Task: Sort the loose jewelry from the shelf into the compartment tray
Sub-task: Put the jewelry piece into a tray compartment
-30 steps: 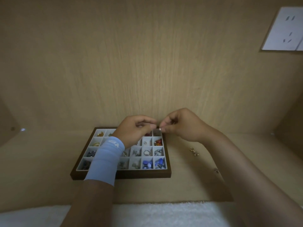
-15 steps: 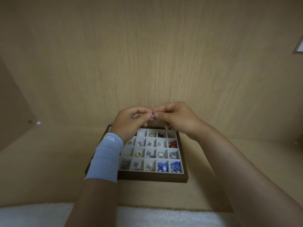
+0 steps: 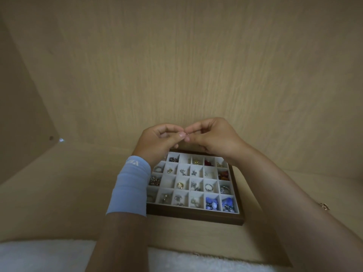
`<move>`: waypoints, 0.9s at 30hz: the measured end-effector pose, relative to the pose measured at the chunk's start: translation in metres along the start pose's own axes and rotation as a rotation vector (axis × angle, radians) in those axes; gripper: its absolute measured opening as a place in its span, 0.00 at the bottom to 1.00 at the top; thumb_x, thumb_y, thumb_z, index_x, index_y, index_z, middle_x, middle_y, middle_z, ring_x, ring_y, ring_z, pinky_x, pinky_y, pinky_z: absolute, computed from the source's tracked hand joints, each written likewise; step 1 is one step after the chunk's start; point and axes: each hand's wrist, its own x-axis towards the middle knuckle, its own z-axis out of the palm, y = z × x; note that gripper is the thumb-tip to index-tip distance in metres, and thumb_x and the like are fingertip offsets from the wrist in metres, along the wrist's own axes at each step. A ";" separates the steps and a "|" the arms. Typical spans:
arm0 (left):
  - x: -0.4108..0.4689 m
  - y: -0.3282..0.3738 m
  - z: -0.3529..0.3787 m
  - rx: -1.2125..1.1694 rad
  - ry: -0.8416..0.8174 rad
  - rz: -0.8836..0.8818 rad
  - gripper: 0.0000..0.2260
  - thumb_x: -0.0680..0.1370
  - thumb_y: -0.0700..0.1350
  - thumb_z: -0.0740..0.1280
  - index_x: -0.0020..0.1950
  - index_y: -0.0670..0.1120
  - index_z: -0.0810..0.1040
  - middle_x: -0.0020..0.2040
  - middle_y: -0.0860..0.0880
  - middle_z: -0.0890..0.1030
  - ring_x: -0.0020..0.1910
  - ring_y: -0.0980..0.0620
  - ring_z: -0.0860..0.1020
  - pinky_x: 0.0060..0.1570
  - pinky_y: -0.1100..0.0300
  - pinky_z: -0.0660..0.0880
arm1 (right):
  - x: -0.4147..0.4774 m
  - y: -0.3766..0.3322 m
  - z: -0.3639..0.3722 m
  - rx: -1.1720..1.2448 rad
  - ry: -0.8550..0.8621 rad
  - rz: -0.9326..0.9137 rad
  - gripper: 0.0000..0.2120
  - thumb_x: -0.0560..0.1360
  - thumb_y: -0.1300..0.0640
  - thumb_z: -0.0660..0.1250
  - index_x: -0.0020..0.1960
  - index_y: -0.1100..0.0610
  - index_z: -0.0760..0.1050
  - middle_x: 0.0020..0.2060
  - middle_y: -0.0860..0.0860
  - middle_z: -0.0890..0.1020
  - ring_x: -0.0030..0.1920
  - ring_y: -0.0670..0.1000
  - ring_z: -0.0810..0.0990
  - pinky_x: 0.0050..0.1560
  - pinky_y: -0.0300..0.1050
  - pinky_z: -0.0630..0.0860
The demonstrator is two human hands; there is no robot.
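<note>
A dark wooden compartment tray (image 3: 196, 218) with white cells lies on the shelf, holding rings, studs, red and blue stones. Above its far edge my left hand (image 3: 157, 142) and my right hand (image 3: 214, 140) meet fingertip to fingertip. Between them they pinch one tiny piece of jewelry (image 3: 187, 133), a small metal bit too small to tell apart. A light blue wristband (image 3: 130, 185) covers my left wrist and hides the tray's left cells.
A loose gold piece of jewelry (image 3: 324, 206) lies on the shelf to the right, beside my right forearm. The wooden back wall stands close behind my hands. A white fluffy towel (image 3: 45, 256) runs along the shelf's front edge.
Both hands have risen from the tray's far right corner and drifted slightly left, still pinching the small piece together. The view has shifted, so the tray sits more to the right.
</note>
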 end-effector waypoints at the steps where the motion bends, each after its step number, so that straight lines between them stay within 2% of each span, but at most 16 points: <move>1: 0.000 0.000 -0.003 0.002 0.013 0.004 0.03 0.75 0.41 0.72 0.48 0.44 0.83 0.33 0.54 0.83 0.34 0.58 0.77 0.33 0.72 0.72 | 0.001 -0.001 0.001 0.006 -0.020 0.003 0.08 0.75 0.63 0.74 0.54 0.60 0.84 0.31 0.47 0.83 0.27 0.40 0.77 0.26 0.31 0.70; 5: 0.000 0.002 -0.016 0.002 0.000 0.013 0.03 0.75 0.40 0.71 0.48 0.45 0.83 0.37 0.53 0.85 0.34 0.59 0.77 0.35 0.71 0.73 | 0.004 -0.005 0.004 0.046 -0.086 0.032 0.08 0.79 0.58 0.69 0.56 0.56 0.84 0.35 0.47 0.84 0.29 0.46 0.74 0.26 0.37 0.69; 11: -0.001 -0.003 -0.021 0.025 -0.015 -0.002 0.04 0.74 0.40 0.73 0.48 0.47 0.84 0.40 0.50 0.85 0.38 0.57 0.81 0.41 0.67 0.76 | 0.006 -0.007 0.010 -0.007 -0.049 0.113 0.09 0.73 0.53 0.75 0.50 0.57 0.85 0.34 0.50 0.83 0.28 0.46 0.73 0.27 0.38 0.68; 16: 0.001 -0.002 -0.020 0.020 0.028 0.021 0.05 0.73 0.38 0.74 0.47 0.45 0.84 0.42 0.45 0.86 0.38 0.54 0.82 0.43 0.65 0.79 | 0.007 -0.005 0.014 -0.068 0.028 0.094 0.11 0.71 0.51 0.77 0.48 0.58 0.85 0.25 0.46 0.80 0.25 0.45 0.72 0.26 0.38 0.68; 20: 0.001 -0.003 -0.019 0.007 0.050 0.030 0.05 0.72 0.37 0.74 0.46 0.44 0.84 0.40 0.46 0.85 0.36 0.53 0.82 0.43 0.63 0.80 | 0.008 -0.006 0.014 -0.023 -0.001 0.108 0.10 0.73 0.52 0.75 0.47 0.59 0.85 0.37 0.49 0.86 0.26 0.45 0.72 0.25 0.38 0.66; 25: 0.004 -0.010 -0.016 0.161 0.031 0.048 0.04 0.71 0.40 0.75 0.43 0.48 0.85 0.38 0.50 0.85 0.36 0.58 0.82 0.42 0.66 0.78 | 0.010 0.007 0.006 -0.174 -0.075 0.070 0.05 0.77 0.57 0.72 0.47 0.58 0.85 0.34 0.49 0.85 0.27 0.44 0.74 0.26 0.36 0.69; 27: 0.007 -0.017 -0.017 0.316 0.003 0.021 0.04 0.71 0.43 0.76 0.42 0.51 0.84 0.38 0.53 0.84 0.39 0.59 0.82 0.46 0.64 0.78 | 0.011 0.016 0.008 -0.437 -0.094 -0.019 0.06 0.78 0.59 0.70 0.44 0.55 0.85 0.33 0.45 0.84 0.29 0.40 0.78 0.32 0.34 0.73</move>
